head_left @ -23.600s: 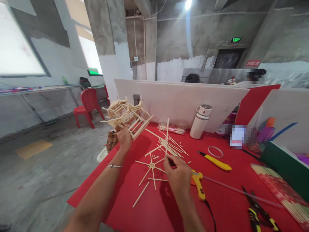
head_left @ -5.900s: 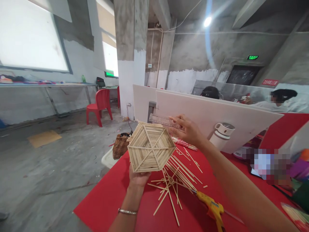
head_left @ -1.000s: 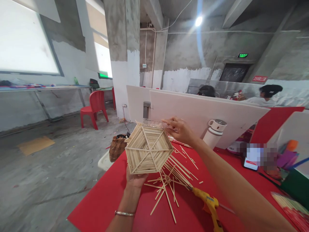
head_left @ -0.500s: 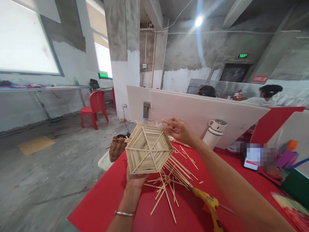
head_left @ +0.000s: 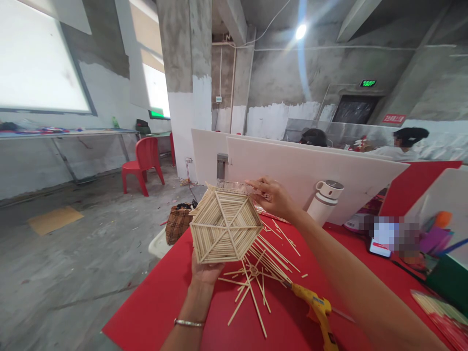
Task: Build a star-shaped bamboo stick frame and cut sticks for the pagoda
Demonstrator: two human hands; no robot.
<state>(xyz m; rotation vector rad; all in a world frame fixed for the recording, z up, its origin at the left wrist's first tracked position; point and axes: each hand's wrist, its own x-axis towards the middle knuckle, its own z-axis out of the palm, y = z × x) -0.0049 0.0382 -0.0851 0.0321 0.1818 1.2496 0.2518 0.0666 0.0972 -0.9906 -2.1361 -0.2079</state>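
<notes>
My left hand (head_left: pixel 205 271) grips from below a hexagonal model (head_left: pixel 224 225) built of thin wooden sticks, its flat six-sided face turned toward me above the red table (head_left: pixel 168 302). My right hand (head_left: pixel 272 196) pinches a clear plastic ruler (head_left: pixel 236 186) laid along the model's top edge. Loose wooden sticks (head_left: pixel 265 263) and a small star-shaped stick piece lie on the table just under the model.
A yellow glue gun (head_left: pixel 315 308) lies right of the sticks. A white flask (head_left: pixel 325 202) stands by the white partition boards (head_left: pixel 310 170). A plaid bag (head_left: pixel 177 223) sits off the table's left edge. Two people sit behind the partition. A red chair (head_left: pixel 142 163) stands far left.
Nothing has visibly moved over the last second. About six seconds ago the ruler was held a little higher above the model; much earlier the right hand held a single stick.
</notes>
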